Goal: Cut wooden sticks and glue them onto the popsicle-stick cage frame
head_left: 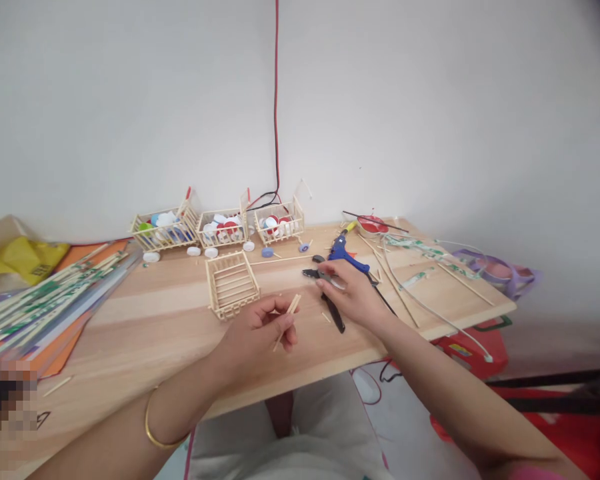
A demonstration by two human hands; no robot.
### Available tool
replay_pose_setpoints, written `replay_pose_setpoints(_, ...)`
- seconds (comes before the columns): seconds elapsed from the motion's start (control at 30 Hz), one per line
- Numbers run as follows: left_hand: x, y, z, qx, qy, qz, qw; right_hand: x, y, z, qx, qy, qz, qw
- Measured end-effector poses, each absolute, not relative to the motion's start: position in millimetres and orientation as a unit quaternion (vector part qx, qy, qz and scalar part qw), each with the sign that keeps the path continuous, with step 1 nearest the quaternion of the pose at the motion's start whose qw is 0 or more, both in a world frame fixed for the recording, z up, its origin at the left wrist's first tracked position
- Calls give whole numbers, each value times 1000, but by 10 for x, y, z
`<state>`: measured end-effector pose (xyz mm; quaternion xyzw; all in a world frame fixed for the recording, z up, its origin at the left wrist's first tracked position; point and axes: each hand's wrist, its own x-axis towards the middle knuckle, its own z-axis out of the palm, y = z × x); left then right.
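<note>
Pinched between thumb and fingers of my left hand (267, 327) are a few short wooden sticks (293, 308), pointing up and to the right. My right hand (349, 290) has its fingers curled on a pair of cutting pliers (334, 313) with black handles, low over the table. The pliers' jaws point left; part of the tool is hidden by the fingers. Just beyond my left hand lies a small open basket (233, 281) built from wooden sticks. A blue glue gun (339, 248) with a yellow tip rests behind my right hand.
Three small stick carts (223, 230) filled with bottle caps stand along the wall. Bundled chopsticks (65, 293) in wrappers lie at left by a yellow bag (27, 260). Right of my hands are a red bowl (373, 225), loose sticks, wrappers and a white cable (447, 320).
</note>
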<state>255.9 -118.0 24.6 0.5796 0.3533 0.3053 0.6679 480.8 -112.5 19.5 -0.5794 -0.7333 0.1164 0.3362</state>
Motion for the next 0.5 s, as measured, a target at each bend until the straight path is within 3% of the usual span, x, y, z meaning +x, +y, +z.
replay_pose_setpoints(0.13,2555,-1175,285,592,347,327,650,4566,-1189,480,-489,-704,356,373)
replay_pose_setpoints(0.27,2435,-1131,460,647,344,340,590,4433,-1103,673,-425,-700,460,344)
replay_pose_setpoints(0.37,2258,-1080,687,717,356,320,507,4378,-970,793,-383,-753,435,310)
replay_pose_setpoints(0.5,1954,-984,888,790,388,288,377,4242,-812,833,-349,-848,269,295)
